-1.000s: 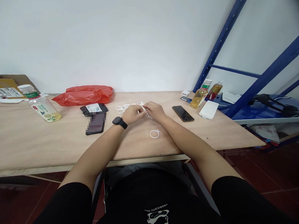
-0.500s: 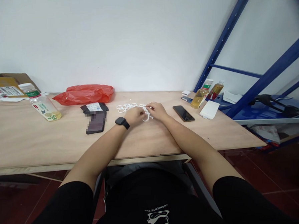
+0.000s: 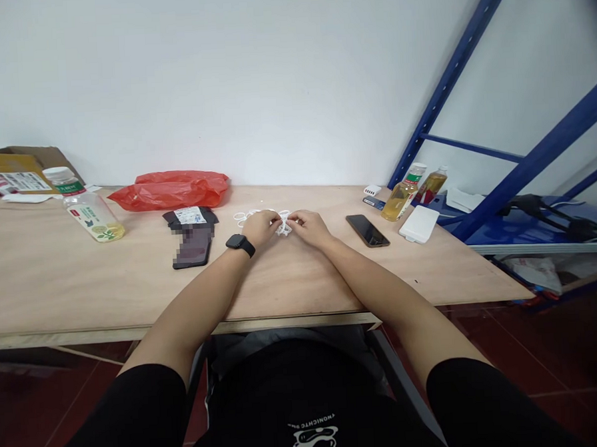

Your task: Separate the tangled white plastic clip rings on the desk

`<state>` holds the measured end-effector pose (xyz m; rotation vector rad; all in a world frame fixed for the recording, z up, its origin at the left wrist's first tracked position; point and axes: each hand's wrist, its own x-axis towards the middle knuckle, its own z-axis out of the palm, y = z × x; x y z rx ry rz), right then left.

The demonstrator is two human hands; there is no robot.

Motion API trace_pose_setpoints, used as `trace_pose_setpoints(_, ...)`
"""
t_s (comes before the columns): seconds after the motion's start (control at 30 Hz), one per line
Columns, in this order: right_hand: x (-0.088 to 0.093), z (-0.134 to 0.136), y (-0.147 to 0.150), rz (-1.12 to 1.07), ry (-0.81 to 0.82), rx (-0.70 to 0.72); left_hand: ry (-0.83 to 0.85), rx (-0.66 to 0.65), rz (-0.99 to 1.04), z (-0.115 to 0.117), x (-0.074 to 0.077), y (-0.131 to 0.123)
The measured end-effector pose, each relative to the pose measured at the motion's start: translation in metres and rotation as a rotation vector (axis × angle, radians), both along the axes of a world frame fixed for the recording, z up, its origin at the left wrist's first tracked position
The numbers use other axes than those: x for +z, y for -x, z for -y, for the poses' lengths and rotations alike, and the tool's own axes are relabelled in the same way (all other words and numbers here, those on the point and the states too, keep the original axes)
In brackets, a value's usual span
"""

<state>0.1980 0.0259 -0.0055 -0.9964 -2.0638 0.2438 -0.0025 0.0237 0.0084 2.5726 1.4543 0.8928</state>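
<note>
Close together at the middle of the table, both hands pinch a bunch of small white rings (image 3: 283, 229) between them. My left hand (image 3: 261, 227), with a black watch on its wrist, has its thumb and fingertips on the bunch's left side. From the right, the fingertips of my right hand (image 3: 309, 227) hold its other side. More loose white rings (image 3: 239, 216) lie on the tabletop behind and left of my left hand, partly hidden by it. What exactly each fingertip grips is too small to make out.
A red plastic bag (image 3: 171, 190), a black packet (image 3: 193, 236) and a tilted-looking drink bottle (image 3: 90, 211) are on the left. To the right lie a phone (image 3: 367, 230), a white case (image 3: 419, 224) and another bottle (image 3: 401, 198). A blue metal shelf (image 3: 475, 151) stands beyond the table's right end.
Both hands have come together around the white rings, which are now gathered into a bunch between the fingertips. My left hand has shifted slightly left. The camera view moved a little.
</note>
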Motion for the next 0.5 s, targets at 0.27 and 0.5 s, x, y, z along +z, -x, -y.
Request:
trace_pose_setpoints(0.27, -0.0015, 0.0014, 0.0016, 0.064, -0.050, 0.104, 0.001, -0.032, -0.070, -0.0001, -0.0025, 0.0015)
trace_pose_setpoints(0.5, -0.0006, 0.0030, 0.0039, 0.099, -0.051, 0.101, -0.018, -0.060, -0.064, 0.0047, -0.0021, -0.0011)
